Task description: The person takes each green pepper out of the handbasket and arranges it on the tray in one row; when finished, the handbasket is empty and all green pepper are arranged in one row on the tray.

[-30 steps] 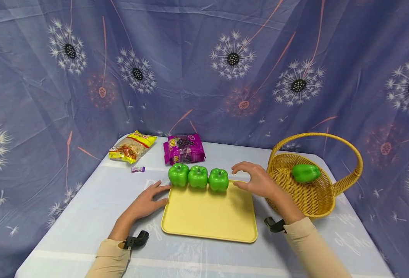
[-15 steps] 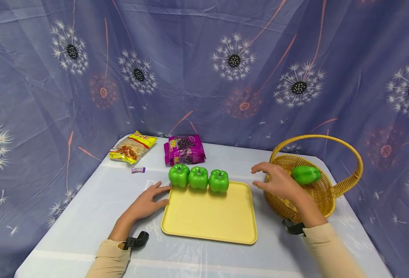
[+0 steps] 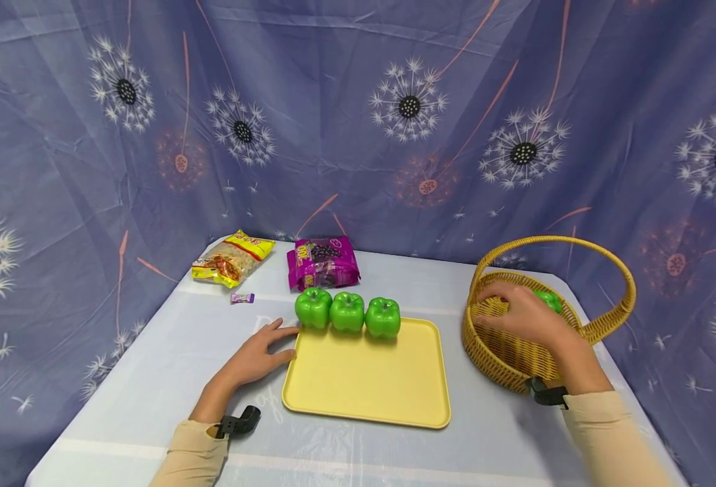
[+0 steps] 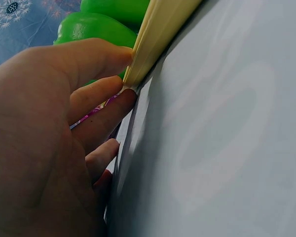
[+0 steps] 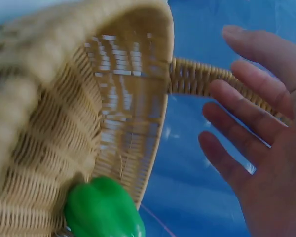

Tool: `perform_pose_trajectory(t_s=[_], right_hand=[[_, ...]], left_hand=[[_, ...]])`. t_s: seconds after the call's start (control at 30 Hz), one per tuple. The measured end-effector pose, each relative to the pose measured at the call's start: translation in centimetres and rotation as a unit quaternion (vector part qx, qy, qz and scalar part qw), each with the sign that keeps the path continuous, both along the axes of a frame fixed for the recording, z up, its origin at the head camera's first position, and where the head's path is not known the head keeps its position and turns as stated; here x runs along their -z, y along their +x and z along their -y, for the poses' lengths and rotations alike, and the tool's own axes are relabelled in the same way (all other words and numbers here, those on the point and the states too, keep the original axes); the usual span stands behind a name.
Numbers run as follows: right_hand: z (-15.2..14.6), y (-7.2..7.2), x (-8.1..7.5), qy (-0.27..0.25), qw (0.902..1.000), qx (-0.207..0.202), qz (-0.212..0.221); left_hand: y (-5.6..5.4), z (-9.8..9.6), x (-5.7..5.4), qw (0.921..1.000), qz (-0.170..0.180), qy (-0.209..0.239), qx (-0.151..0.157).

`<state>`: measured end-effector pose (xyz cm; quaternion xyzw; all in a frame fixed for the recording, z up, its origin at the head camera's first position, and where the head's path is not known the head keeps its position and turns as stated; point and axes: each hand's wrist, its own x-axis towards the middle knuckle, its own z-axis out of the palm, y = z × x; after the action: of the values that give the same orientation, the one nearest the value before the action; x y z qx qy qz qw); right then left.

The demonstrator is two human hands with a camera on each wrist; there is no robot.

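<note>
Along the far left part of a yellow tray [image 3: 366, 379] stand three green bell peppers in a row: the left pepper [image 3: 313, 308], the middle pepper [image 3: 347, 312] and the right pepper [image 3: 383, 318]. My left hand [image 3: 259, 355] touches the tray's left rim with thumb and fingertips, its fingers nearly straight. Over the opening of a wicker basket [image 3: 497, 362] hovers my right hand [image 3: 524, 314], holding nothing, fingers spread. Inside that basket lies another green bell pepper [image 5: 103, 210], partly hidden by the right hand in the head view.
At the back are a purple snack bag [image 3: 324, 262] and a yellow snack bag [image 3: 232, 258]. A small purple packet [image 3: 242, 297] lies before them. The basket's tall handle [image 3: 555, 238] arches over its opening. A patterned curtain [image 3: 333, 122] hangs behind the white-covered table.
My right hand has moved right, from beside the right pepper at the tray to above the basket. The left hand, the tray and the peppers stay where they were.
</note>
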<state>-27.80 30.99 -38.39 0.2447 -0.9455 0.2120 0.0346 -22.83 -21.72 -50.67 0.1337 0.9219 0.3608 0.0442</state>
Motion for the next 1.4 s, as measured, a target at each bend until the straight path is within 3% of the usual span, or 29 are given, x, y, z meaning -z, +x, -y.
perform_pose_trajectory(t_s=[0.37, 0.67, 1.07, 1.2, 1.4], right_hand=[[-2.8, -1.6, -0.2, 0.086, 0.9959, 0.03, -0.004], [-3.7, -3.1, 0.4, 0.145, 0.9871, 0.063, 0.026], [-5.7, -4.8, 1.6, 0.157, 0.9843, 0.06, 0.054], [-6.4, -4.9, 1.7, 0.171, 0.9819, 0.069, 0.042], [-6.7, -4.4, 1.7, 0.212, 0.9697, 0.11, 0.053]], left_hand=[[-0.1, -0.1, 0.2, 1.0, -0.006, -0.001, 0.002], [0.0, 0.0, 0.1, 1.0, -0.006, -0.002, -0.001], [-0.1, -0.1, 0.0, 1.0, 0.003, -0.001, 0.001], [-0.1, -0.2, -0.1, 1.0, 0.001, -0.002, 0.002], [0.0, -0.1, 0.0, 1.0, -0.005, -0.001, 0.001]])
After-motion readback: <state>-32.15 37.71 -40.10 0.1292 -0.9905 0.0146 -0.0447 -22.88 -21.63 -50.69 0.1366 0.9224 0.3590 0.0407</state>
